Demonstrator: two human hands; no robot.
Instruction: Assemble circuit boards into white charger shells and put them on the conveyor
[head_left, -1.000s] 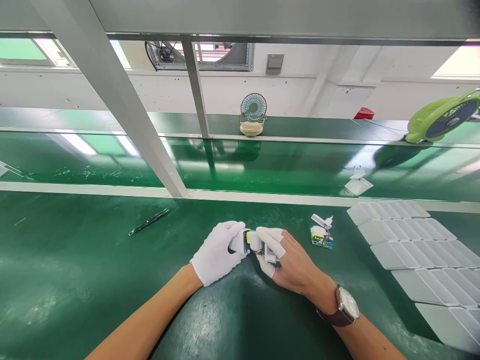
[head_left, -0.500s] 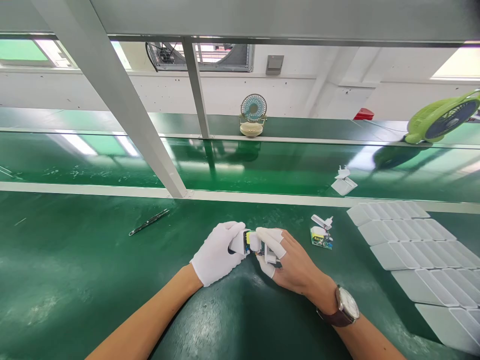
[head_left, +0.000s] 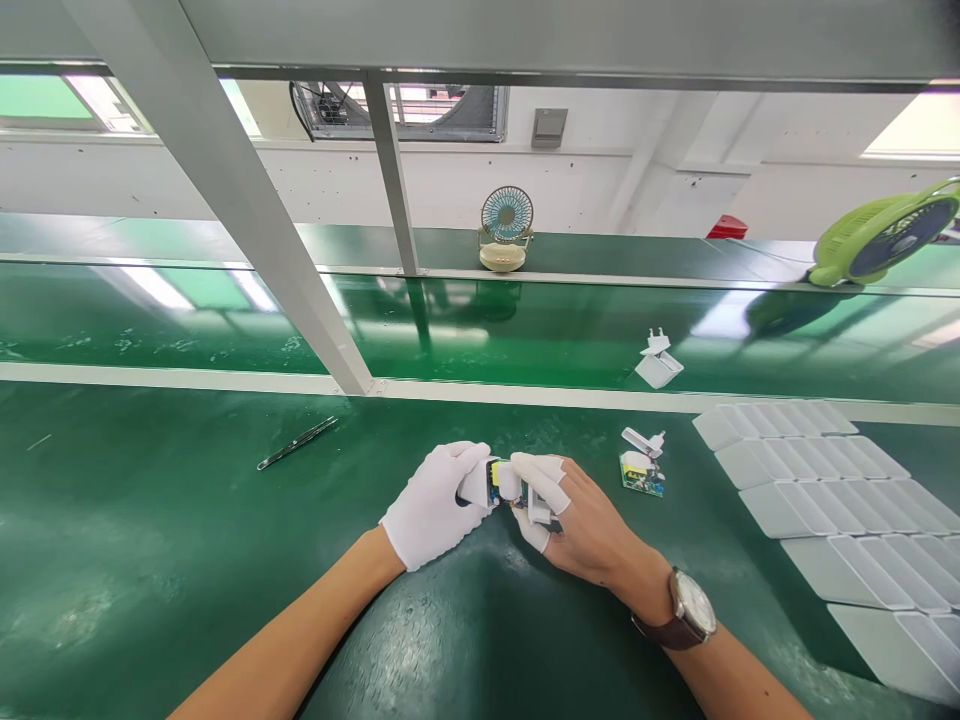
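My left hand (head_left: pixel 435 505), in a white glove, is closed around a small white charger housing with a yellow-topped circuit board (head_left: pixel 495 482) sticking out of it. My right hand (head_left: pixel 577 525), with white finger cots and a wristwatch, pinches the other end of the same part, a white plug piece (head_left: pixel 538 505). Both hands meet low over the green bench (head_left: pixel 150 560). Just right of them lie a loose circuit board (head_left: pixel 641 473) and a white plug cap (head_left: pixel 643 441).
Rows of white housings (head_left: pixel 832 500) cover the bench at right. Tweezers (head_left: pixel 298 443) lie at left. A white charger (head_left: pixel 658 362) rides the conveyor belt (head_left: pixel 487 335) behind. A slanted metal post (head_left: pixel 247 220), a small desk fan (head_left: pixel 507 232) and a green fan (head_left: pixel 885 235) stand beyond.
The white charger on the belt has travelled left. My hands have stayed in place on the part.
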